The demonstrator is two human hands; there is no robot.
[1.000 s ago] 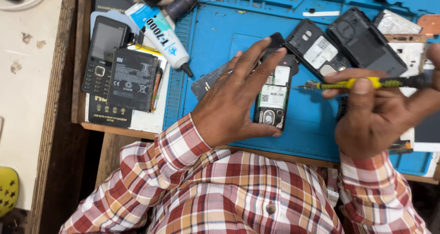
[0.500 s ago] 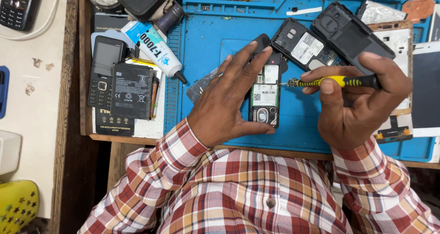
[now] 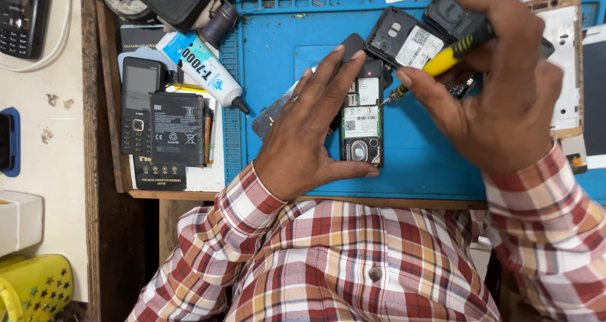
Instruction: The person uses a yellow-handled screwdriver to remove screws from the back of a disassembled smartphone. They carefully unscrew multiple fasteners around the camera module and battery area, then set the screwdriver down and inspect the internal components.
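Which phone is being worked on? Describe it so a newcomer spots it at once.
On the blue mat, find the left hand; the phone lies under its fingers, back cover off. The screwdriver in the right hand points at its top. Unlike the phone shells above, it shows a green board.

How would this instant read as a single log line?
left hand: steadies opened phone on blue mat | right hand: holds yellow screwdriver, tip at phone's upper edge | glue tube: lying left
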